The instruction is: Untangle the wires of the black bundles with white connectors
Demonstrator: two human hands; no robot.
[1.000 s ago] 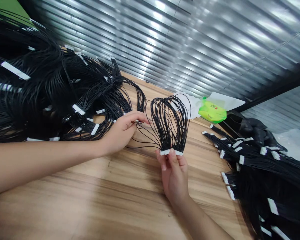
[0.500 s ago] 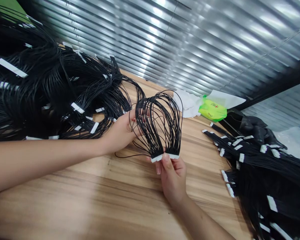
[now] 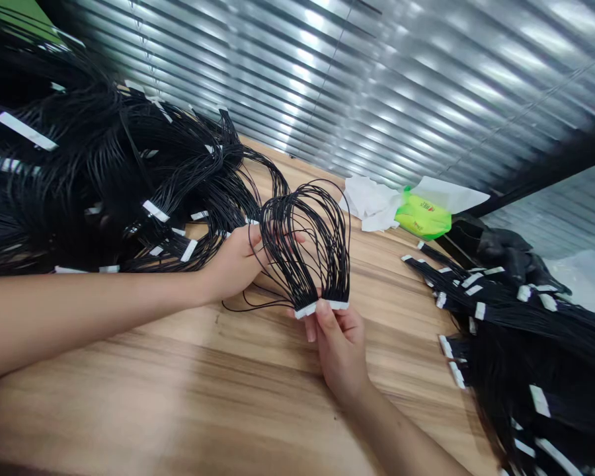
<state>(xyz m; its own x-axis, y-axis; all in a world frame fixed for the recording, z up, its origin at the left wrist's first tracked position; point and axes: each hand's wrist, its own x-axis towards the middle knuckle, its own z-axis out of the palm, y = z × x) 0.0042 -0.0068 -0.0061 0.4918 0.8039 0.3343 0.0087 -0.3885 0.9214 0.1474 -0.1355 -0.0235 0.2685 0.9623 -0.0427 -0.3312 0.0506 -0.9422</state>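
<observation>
Watching my right hand (image 3: 341,350) pinch the taped black wire bundle (image 3: 302,258) above the middle of the worktop (image 3: 178,370), my left hand (image 3: 233,264) half-open behind its loops; stray strands could snag the wire heap (image 3: 104,178) at the left edge.

Wire heaps (image 3: 104,178) both sides; wood tabletop (image 3: 129,370) passable between.

Pretty plain setup: silver slatted window blinds (image 3: 327,86) fill the back of the room, closed, with bright streaks of light running along the slats. A wood-grain worktop (image 3: 129,370) runs right up to them, and a dark frame (image 3: 540,172) cuts across the right, with a paler grey panel (image 3: 572,215) beyond.
</observation>
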